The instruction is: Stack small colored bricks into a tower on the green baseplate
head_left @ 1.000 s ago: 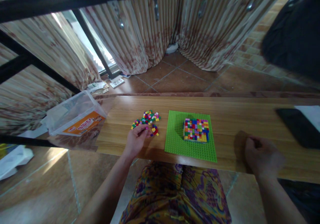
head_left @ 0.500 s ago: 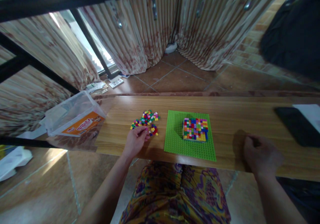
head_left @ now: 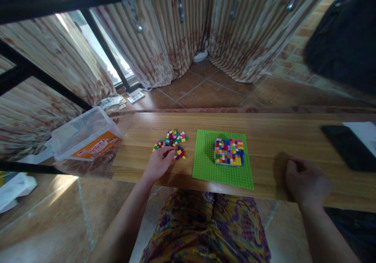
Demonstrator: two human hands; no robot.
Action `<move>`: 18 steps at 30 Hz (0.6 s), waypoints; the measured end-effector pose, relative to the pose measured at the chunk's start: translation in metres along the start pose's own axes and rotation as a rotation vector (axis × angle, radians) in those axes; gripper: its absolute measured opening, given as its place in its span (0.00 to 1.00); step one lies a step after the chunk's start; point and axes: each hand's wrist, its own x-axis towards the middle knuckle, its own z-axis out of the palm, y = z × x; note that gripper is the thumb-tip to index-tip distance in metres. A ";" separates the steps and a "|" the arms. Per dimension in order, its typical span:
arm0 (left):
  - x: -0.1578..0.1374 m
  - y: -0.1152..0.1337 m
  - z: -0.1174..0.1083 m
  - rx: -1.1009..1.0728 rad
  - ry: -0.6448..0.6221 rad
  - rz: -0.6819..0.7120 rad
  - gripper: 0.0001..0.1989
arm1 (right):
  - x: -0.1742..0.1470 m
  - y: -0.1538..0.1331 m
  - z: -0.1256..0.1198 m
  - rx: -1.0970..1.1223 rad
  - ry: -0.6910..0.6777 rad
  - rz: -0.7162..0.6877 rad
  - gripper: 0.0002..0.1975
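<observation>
My left hand (head_left: 161, 162) is at the near edge of a pile of small coloured toy bricks (head_left: 173, 138), its thumb and fingers pinched together. Whatever may be between the fingertips is too small and hidden to name. A green studded baseplate (head_left: 202, 169) lies on the wooden table, with a block of many-coloured bricks (head_left: 229, 152) standing on it, right of its middle. My right hand (head_left: 307, 182) rests in a loose fist on the table, to the right of the baseplate and apart from it. Nothing shows in that fist.
On the left stands a clear plastic box (head_left: 88, 137) with an orange label. A dark flat object (head_left: 349, 147) and a white sheet (head_left: 362, 133) lie at the table's right end. The table (head_left: 273, 133) is narrow, with tiled floor on both long sides.
My left hand has shifted slightly at the pile, and a pinkish spot seen by its fingertips earlier is now out of sight. My right hand and the block stay where they were.
</observation>
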 end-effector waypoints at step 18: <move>-0.011 0.028 0.043 -0.022 -0.086 0.223 0.11 | 0.001 0.002 0.002 0.035 0.007 0.005 0.19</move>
